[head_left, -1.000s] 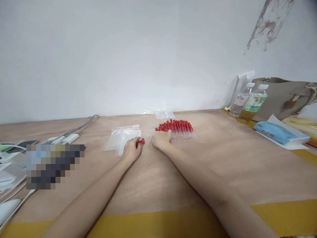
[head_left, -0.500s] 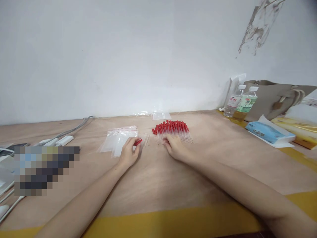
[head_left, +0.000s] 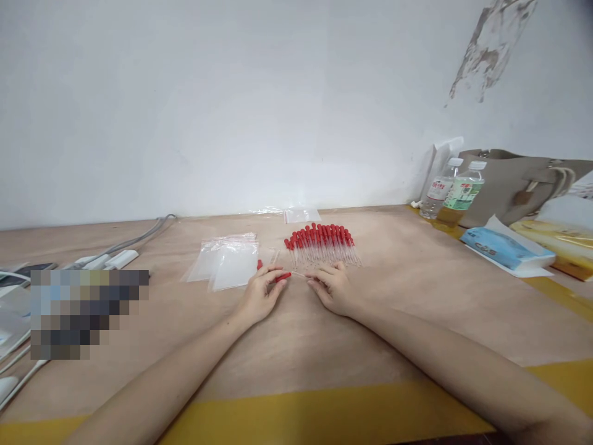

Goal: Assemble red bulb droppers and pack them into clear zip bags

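A row of clear droppers with red bulbs (head_left: 323, 243) lies on the brown table (head_left: 296, 346) beyond my hands. My left hand (head_left: 260, 296) and my right hand (head_left: 332, 287) hold one red-bulbed dropper (head_left: 288, 275) between them, the left fingers at the red bulb end and the right fingers at the clear tip. A second red bulb (head_left: 259, 264) shows just behind my left fingers. A pile of small clear zip bags (head_left: 226, 262) lies left of my left hand.
More clear bags (head_left: 300, 215) sit by the wall. Two water bottles (head_left: 451, 190), a tan bag (head_left: 523, 183) and a blue tissue pack (head_left: 503, 250) stand at the right. Cables and white adapters (head_left: 115, 259) lie at the left. Yellow tape (head_left: 324, 417) marks the near edge.
My right hand drew back from the row of droppers toward me. My left hand moved right, and both hands now hold one dropper between them.
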`<state>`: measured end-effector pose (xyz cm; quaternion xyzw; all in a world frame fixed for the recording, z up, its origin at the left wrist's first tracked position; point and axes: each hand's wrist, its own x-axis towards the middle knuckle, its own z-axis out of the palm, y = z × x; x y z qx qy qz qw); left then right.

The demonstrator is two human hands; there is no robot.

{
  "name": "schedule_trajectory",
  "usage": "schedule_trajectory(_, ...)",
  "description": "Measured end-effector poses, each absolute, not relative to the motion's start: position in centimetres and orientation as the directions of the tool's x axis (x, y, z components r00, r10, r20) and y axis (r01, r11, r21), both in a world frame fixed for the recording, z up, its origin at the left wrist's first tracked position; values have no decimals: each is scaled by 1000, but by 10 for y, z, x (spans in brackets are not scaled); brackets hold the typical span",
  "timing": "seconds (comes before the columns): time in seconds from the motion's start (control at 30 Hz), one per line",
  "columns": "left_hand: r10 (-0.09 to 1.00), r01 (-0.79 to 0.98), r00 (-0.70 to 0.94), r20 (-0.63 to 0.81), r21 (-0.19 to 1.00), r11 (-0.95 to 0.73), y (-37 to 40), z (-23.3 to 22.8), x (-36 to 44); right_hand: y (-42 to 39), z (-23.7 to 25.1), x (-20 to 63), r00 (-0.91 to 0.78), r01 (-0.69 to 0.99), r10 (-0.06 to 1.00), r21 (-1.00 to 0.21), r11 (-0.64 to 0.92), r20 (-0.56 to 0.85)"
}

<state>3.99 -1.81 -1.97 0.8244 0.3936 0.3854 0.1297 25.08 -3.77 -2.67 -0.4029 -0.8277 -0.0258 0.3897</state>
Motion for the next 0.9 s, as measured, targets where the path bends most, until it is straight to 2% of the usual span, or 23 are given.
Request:
schedule_trajectory(0.13, 751, 513, 390, 533, 551, -658, -20, -19, 41, -38, -26, 252, -391, 683, 658, -276, 676, 644)
schedule_trajectory(0.37, 822, 489, 378, 426, 662, -567, -22, -20, 43, -40, -26, 250, -453, 617, 636, -295, 730, 625)
schedule_trajectory(0.57, 829, 418, 393, 397, 727, -546, -20, -22, 42, -38, -25, 251, -505, 593, 622, -283, 754, 599)
schedule_trajectory(0.67, 813, 437, 436, 387, 699, -566, -25, -19, 42, -34, -25, 256, -532, 602, 602, -234, 763, 596)
schedule_trajectory(0.77, 803, 470, 486, 345, 671, -573, -28, -14, 43, -31, -23, 261, -583, 614, 561, -133, 778, 587)
schedule_trajectory(0.9, 811, 531, 475, 341, 624, -573, -30, -12, 45, -33, -18, 259, -591, 648, 535, -39, 760, 603)
